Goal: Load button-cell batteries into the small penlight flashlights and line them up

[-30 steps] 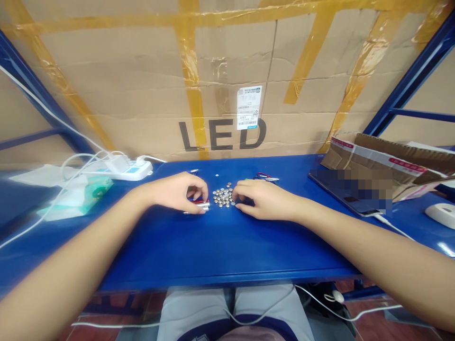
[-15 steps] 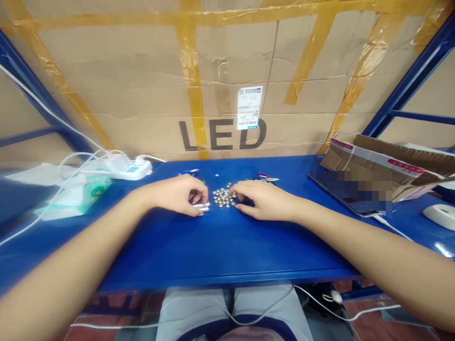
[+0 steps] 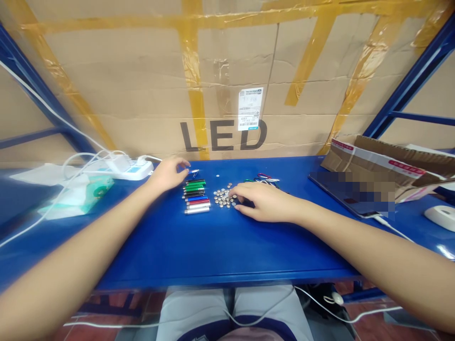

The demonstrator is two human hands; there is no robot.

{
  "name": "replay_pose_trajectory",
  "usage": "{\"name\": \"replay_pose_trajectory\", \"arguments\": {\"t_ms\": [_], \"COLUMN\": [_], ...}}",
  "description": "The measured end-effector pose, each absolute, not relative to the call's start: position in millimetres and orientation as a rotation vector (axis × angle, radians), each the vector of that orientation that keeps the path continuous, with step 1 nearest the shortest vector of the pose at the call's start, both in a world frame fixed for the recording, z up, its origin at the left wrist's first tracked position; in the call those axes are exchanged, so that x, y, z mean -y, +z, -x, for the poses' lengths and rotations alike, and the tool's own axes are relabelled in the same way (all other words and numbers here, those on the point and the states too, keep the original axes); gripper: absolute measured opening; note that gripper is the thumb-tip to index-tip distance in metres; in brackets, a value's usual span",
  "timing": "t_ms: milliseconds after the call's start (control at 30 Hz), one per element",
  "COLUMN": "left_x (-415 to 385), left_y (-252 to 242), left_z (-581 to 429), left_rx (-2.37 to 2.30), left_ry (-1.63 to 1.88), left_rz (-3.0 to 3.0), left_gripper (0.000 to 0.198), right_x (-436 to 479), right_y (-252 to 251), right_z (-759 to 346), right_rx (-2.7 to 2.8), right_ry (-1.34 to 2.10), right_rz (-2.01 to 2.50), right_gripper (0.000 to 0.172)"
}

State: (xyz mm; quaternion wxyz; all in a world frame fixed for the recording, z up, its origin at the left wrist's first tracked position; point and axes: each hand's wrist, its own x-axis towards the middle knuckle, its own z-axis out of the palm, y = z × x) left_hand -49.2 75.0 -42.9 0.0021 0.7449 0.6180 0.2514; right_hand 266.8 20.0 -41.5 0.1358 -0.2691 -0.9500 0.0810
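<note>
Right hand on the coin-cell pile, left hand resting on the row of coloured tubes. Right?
No. The head view shows the left hand off the row of coloured tubes, beside a small loose piece behind that row. The right hand is on the coin-cell pile, as you said.

Forearms (image 3: 88, 246) bare; light grey trousers (image 3: 194, 308), navy band.

A big cardboard box (image 3: 142, 94) printed LED, taped in yellow, stands behind the blue counter (image 3: 213, 246). A white label (image 3: 250, 108) sticks on its front. Left of the box's foot lie a power strip (image 3: 131, 168) and a tissue pack (image 3: 76, 196). Right of it are a tablet (image 3: 351, 192), an open carton (image 3: 391, 166) and a white mouse (image 3: 441, 217).
</note>
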Motion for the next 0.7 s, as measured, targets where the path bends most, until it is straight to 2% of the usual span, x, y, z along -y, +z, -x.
{"name": "replay_pose_trajectory", "arguments": {"t_ms": [233, 433, 633, 700], "left_x": [-85.8, -71.8, -35.6, -23.2], "left_y": [-59.3, -46.4, -35.0, -34.2], "left_z": [57.8, 38.0, -10.4, -24.2], "left_rx": [-2.01, -1.963, -1.487, -1.334], "left_ry": [0.73, 0.924, 1.199, 1.209], "left_rz": [-2.218, -2.221, -2.175, -2.162], "left_gripper": [0.018, 0.026, 0.033, 0.032], "right_x": [-20.0, -19.8, -20.7, -22.1], "right_y": [-41.6, -42.1, -43.6, -44.4], "right_z": [-267.0, -267.3, -262.1, -261.1], "right_rx": [2.75, 2.636, 2.242, 2.194], "right_ry": [0.242, 0.259, 0.55, 0.567], "right_rz": [0.771, 0.909, 1.081, 1.087], "right_gripper": [0.015, 0.024, 0.05, 0.047]}}
